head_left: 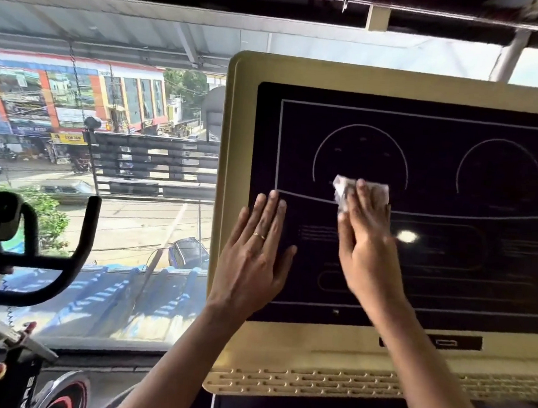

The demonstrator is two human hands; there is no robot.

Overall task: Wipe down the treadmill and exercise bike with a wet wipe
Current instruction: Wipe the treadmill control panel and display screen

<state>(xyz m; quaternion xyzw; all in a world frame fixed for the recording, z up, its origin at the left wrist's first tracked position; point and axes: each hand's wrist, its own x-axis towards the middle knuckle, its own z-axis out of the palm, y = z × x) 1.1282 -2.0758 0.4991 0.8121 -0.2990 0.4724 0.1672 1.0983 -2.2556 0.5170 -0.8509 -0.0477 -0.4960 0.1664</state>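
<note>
The treadmill console (313,347) fills the right side, a gold frame around a dark display panel (459,175) with two dial outlines. My right hand (368,242) presses a crumpled white wet wipe (347,191) flat against the panel below the left dial, fingers straight over the wipe. My left hand (253,254) lies flat on the panel's left edge, fingers straight and spread, a ring on one finger. The exercise bike (28,267) stands at the lower left with black handlebars and a red and black flywheel.
A large window (118,158) behind the bike looks onto a street, buildings and parked cars. A perforated gold tray (294,381) runs along the console's bottom edge. A window sill (85,353) lies between the bike and the console.
</note>
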